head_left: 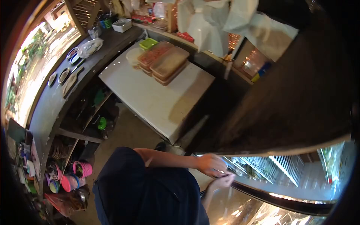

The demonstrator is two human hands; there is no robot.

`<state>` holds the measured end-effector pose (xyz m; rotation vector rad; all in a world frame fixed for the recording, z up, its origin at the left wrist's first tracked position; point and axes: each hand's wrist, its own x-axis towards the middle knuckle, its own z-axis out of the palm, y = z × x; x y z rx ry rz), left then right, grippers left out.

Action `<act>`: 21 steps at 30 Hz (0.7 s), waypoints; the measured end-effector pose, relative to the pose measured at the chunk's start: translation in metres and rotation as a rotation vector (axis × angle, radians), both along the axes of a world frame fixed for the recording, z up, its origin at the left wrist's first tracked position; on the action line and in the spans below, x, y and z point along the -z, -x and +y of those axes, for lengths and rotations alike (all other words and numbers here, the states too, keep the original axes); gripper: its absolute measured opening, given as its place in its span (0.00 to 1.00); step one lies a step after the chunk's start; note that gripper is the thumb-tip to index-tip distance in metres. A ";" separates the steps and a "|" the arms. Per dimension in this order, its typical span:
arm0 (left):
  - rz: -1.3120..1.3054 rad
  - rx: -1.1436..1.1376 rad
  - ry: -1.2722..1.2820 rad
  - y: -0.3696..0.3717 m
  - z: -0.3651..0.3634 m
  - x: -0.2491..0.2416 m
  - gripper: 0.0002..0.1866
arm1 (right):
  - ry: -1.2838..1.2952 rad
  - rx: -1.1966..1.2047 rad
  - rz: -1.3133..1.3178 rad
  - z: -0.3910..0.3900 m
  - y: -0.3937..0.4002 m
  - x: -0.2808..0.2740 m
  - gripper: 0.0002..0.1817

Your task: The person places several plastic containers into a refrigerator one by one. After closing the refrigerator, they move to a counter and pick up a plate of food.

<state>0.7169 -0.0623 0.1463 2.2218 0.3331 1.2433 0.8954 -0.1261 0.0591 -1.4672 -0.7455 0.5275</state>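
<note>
Cluttered kitchen, white slab table (157,101), left hand (210,164) and right hand (224,181) pinching something small, unclear.

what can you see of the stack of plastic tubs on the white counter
The stack of plastic tubs sits at the far end of the white counter, away from both hands. They look like shallow rectangular containers of translucent orange-brown plastic, lids on, set side by side and layered at least two high. The left top tub shows reddish contents through its lid; the right one looks plain tan. A round pale container lies against the stack's left side, and a small green tub sits just behind it. Nothing else touches them.
</note>
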 end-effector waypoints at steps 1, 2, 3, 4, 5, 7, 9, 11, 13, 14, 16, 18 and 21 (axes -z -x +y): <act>0.028 -0.134 0.112 0.041 0.002 0.014 0.12 | 0.100 -0.214 0.148 -0.014 0.029 0.008 0.18; 0.052 -0.266 0.222 0.080 0.005 0.030 0.13 | 0.196 -0.315 0.212 -0.017 0.063 0.006 0.17; -0.046 -0.511 0.679 0.114 0.006 0.045 0.17 | 0.296 -0.411 0.272 -0.012 0.095 0.000 0.16; -0.414 -0.717 0.787 0.142 0.021 0.061 0.22 | 0.301 -0.628 0.177 0.000 0.117 -0.002 0.15; -0.603 -0.883 0.671 0.182 0.044 0.063 0.22 | 0.303 -0.841 0.078 0.015 0.141 -0.002 0.15; -0.575 -1.296 0.577 0.264 0.077 0.064 0.19 | 0.333 -1.024 0.019 0.054 0.186 0.000 0.14; -0.597 -1.555 0.558 0.330 0.109 0.076 0.21 | 0.315 -1.039 -0.082 0.100 0.239 0.010 0.16; -0.571 -1.630 0.533 0.375 0.133 0.079 0.22 | 0.074 -1.037 -0.221 0.137 0.307 -0.024 0.20; -0.549 -1.709 0.508 0.396 0.148 0.083 0.25 | 0.087 -1.069 -0.214 0.177 0.366 -0.027 0.28; -0.512 -1.656 0.495 0.403 0.154 0.085 0.26 | 0.139 -1.025 -0.289 0.195 0.394 -0.027 0.32; -0.463 -1.536 0.570 0.407 0.156 0.078 0.30 | 0.110 -0.964 -0.426 0.234 0.436 -0.009 0.39; -0.392 -1.567 0.536 0.402 0.163 0.083 0.31 | 0.030 -0.943 -0.486 0.264 0.466 0.014 0.42; -0.283 -1.579 0.539 0.394 0.166 0.079 0.32 | 0.055 -0.832 -0.491 0.279 0.492 0.024 0.40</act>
